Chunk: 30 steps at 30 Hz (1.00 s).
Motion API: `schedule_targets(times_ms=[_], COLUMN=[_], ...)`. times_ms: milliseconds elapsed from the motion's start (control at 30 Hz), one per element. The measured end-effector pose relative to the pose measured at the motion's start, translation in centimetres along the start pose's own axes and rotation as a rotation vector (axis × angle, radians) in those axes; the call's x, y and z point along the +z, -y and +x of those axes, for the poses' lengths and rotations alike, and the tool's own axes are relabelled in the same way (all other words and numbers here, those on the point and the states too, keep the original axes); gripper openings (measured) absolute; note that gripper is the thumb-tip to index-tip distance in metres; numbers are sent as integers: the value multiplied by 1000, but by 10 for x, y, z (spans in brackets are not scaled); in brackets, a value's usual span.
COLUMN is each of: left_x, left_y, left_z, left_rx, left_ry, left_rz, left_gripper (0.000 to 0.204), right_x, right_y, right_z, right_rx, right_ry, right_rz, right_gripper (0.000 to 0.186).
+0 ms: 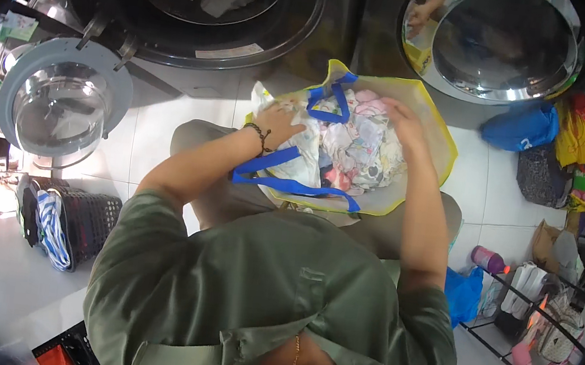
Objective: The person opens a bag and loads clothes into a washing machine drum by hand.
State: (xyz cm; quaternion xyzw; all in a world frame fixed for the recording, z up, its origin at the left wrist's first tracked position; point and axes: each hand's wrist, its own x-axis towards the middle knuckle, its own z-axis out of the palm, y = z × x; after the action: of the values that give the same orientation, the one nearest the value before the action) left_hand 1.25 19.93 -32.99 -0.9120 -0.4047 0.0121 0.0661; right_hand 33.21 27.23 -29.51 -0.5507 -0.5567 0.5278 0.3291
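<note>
Though half-open, left hand [279, 125] on cloth [306, 157]

Two hands [279, 125]. Between hands: one bag [434, 130], two blue straps [306, 190], many clothes [365, 144], too jumbled to count. Beyond hands: two machines [379, 52]. Two round doors [63, 102]: one left of hands, one beyond right hand [404, 123].

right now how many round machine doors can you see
2: an open door at the left and another door at the upper right; more may lie outside the picture.
</note>
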Motion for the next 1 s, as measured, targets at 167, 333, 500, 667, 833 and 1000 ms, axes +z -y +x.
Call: schedule_targets(times_ms=[167, 333, 500, 667, 833, 1000], left_x=[-7, -58, -111, -137, -169, -153], left_y=[5, 14, 26, 69, 167, 154], left_z=[7, 12, -2, -30, -12, 20], left_rx=[-82, -128, -451, -556, -806, -749], left_ry=[648, 299, 276, -240, -1338, -1083], left_rz=[158, -548, -1501, -1739, -1434, -797], left_gripper=[19, 26, 42, 39, 51, 47], right_x=[-4, -12, -17, -13, -3, -19], right_y=[15, 20, 13, 20, 29, 29], right_z=[-1, 3, 3, -4, -3, -6], right_rx=[51, 201, 209, 177, 137, 174], right_ry=[-58, -16, -33, -42, -185, -250], right_rz=[168, 723, 795, 705, 804, 863], right_gripper=[34, 25, 29, 28, 31, 35])
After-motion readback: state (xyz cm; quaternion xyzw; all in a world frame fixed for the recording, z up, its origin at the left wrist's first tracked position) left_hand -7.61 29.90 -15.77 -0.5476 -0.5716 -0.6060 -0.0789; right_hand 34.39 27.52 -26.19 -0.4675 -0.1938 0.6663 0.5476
